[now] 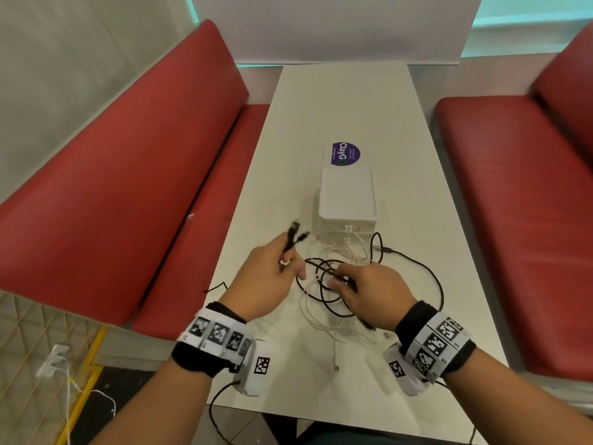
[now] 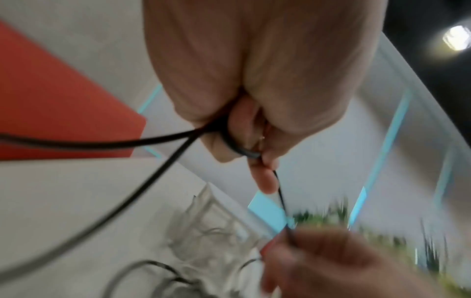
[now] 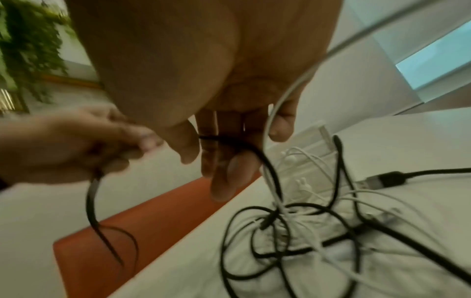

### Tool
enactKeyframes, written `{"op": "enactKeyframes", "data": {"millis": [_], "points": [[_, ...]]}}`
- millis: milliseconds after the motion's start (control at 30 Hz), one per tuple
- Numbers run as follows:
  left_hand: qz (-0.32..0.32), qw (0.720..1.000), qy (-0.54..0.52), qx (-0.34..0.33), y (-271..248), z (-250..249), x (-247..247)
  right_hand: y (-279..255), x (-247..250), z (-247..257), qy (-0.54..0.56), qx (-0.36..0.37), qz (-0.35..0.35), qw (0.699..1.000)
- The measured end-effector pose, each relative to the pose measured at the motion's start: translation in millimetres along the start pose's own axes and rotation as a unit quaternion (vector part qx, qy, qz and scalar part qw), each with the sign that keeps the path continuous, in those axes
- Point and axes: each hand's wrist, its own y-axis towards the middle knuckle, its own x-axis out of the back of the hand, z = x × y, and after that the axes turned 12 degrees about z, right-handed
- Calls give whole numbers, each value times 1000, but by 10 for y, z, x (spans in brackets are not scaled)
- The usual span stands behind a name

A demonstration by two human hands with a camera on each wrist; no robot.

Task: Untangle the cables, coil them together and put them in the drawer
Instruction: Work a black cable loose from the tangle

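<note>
A tangle of black and white cables [image 1: 333, 284] lies on the white table [image 1: 346, 101] in front of a small white drawer unit [image 1: 348, 197]. My left hand [image 1: 288, 261] grips a black cable [image 2: 107, 143], and its plug ends [image 1: 294, 232] stick up above the fist. My right hand [image 1: 338, 279] pinches a black strand [image 3: 244, 144] between thumb and fingers just above the tangle. A white cable [image 3: 282, 96] crosses in front of the right fingers [image 3: 224, 177]. The same tangle [image 3: 293, 221] appears blurred in the right wrist view.
A black USB plug [image 1: 385, 250] lies right of the tangle and a white plug end [image 1: 336, 364] near the front edge. A purple sticker [image 1: 346, 154] sits behind the drawer unit. Red benches [image 1: 128, 175] flank the table on both sides.
</note>
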Motion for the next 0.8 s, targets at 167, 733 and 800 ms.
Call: {"op": "enactKeyframes", "data": {"millis": [167, 733, 800], "points": [[-47, 987, -149, 38, -83, 64, 44, 36, 78, -104, -20, -56, 3, 998], [-63, 956, 260, 117, -61, 240, 67, 22, 256, 143, 210, -39, 76, 974], [-16, 981, 186, 60, -58, 92, -15, 30, 266, 228, 150, -20, 94, 984]]}}
